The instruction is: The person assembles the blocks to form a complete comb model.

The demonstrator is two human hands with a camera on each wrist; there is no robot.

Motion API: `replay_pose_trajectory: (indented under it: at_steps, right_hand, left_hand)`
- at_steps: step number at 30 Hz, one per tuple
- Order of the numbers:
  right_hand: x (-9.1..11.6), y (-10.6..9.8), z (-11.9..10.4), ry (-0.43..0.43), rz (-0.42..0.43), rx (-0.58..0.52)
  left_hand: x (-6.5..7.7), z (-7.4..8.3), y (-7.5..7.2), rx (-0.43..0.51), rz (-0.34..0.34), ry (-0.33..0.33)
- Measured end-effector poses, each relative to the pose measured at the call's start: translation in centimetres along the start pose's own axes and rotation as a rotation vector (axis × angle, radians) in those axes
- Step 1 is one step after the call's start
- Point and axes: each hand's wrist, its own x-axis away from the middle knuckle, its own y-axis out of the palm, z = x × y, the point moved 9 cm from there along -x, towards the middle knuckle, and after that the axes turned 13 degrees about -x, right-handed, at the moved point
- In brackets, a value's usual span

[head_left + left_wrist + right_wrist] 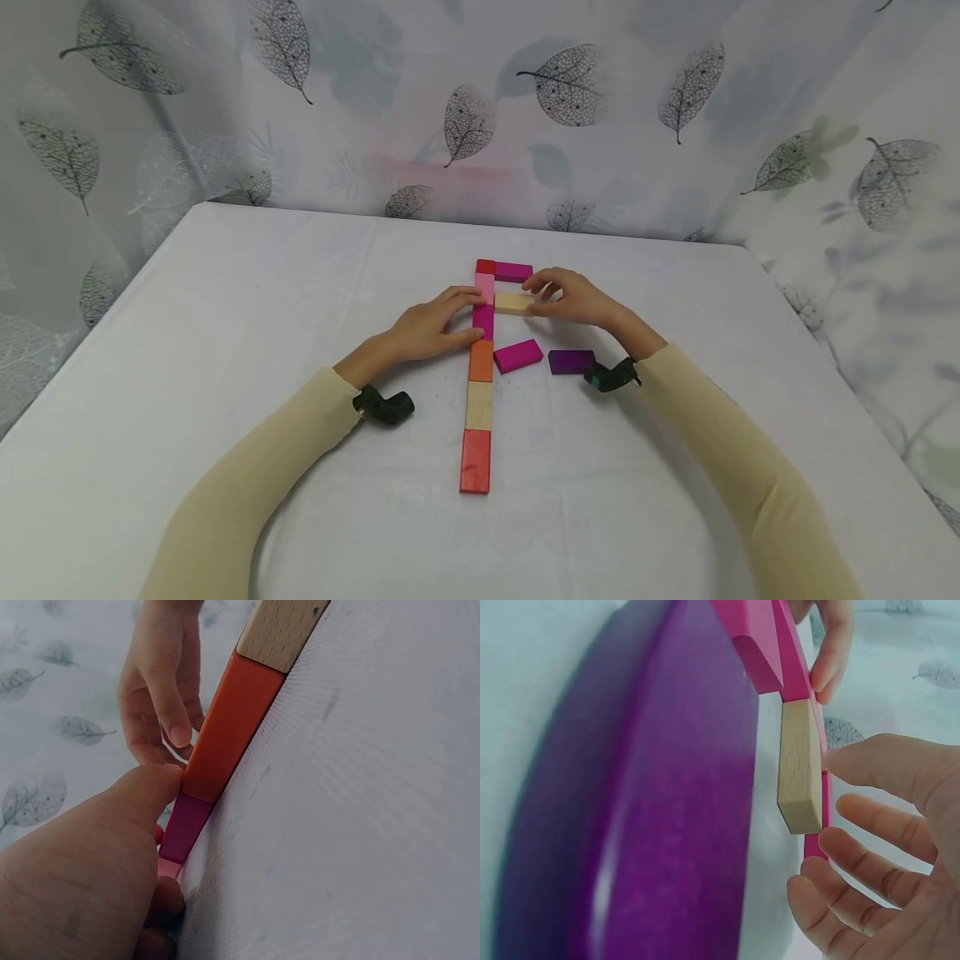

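Observation:
A row of blocks runs up the white table, with a red block (pixel 476 462) nearest, then a plain wooden block (pixel 479 406), an orange block (pixel 481 361), a magenta block (pixel 483 323), a pink block (pixel 485 287) and a small red end (pixel 485 267). My left hand (pixel 426 331) rests against the row's left side, thumb and fingertips at the magenta and pink blocks. Another plain wooden block (pixel 799 765) juts rightward from the row. Beside its outer end is my right hand (pixel 573 298), fingers spread and loosely bent, the thumb close to the block; contact is unclear.
A second magenta block (pixel 513 272) extends right from the row's far end. Lower down, a tilted magenta block (pixel 518 356) lies near the row, and a purple block (pixel 572 362) lies below my right wrist. Leaf-patterned cloth (pixel 360 125) hangs behind the table (pixel 300 275).

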Motion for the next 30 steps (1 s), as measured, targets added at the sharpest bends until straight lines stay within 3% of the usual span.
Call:
replay_pose_trajectory:
  at_steps: [21,30]
  right_hand:
    - [2.1,0.2,-1.0,-0.037,-0.015,-0.032]
    - [3.2,1.5,-2.2,-0.085,-0.054,-0.054]
  left_hand:
    - [-0.1,0.2,-0.1,-0.003,0.007,0.0]
    - [0.0,0.2,-0.2,0.009,0.005,-0.003]
